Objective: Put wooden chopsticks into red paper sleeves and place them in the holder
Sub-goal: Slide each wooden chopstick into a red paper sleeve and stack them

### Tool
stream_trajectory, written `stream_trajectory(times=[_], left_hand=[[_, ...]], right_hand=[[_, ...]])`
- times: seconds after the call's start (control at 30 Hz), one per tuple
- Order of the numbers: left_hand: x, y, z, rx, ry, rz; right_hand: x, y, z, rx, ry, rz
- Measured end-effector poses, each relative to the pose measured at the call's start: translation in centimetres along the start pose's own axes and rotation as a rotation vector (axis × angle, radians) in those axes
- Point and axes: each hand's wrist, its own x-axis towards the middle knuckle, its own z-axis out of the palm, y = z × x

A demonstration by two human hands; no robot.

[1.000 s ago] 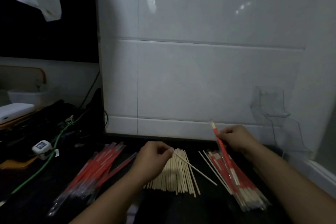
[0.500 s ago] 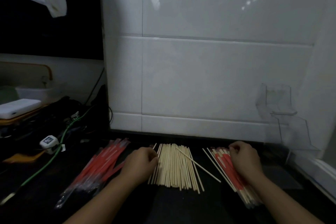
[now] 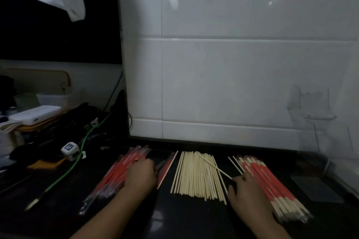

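Head view, dim: left hand (image 3: 140, 175) on red sleeves (image 3: 116, 172), right hand (image 3: 247, 192) beside sleeved chopsticks (image 3: 272, 186), both grips unclear

Dim, underexposed scene with a grey cast. Two soft glare spots sit high on the glossy tiled wall (image 3: 233, 64), from unseen sources above; the wall is the brightest area. The black counter (image 3: 184, 219) and upper left fall into near-total shadow. Wide-angle distortion bows the tile joints and edges. The clear holder (image 3: 314, 114) and both hands look soft and smeared.
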Motion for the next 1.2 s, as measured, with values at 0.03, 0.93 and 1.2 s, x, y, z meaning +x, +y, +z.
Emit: stream_trajectory(times=[0.03, 0.93, 1.2], left_hand=[[-0.1, 0.0, -0.2, 0.000, 0.001, 0.000], [0.2, 9.5, -11.6, -1.499, 0.093, 0.018], [0.2, 11.1, -13.3, -1.452, 0.111, 0.099]], right_hand=[[0.1, 0.0, 0.2, 0.002, 0.000, 0.008], [7.5, -5.1, -12.8, 1.208, 0.242, 0.090], [10.6, -9.4, -22.4, 1.022, 0.439, -0.211]])
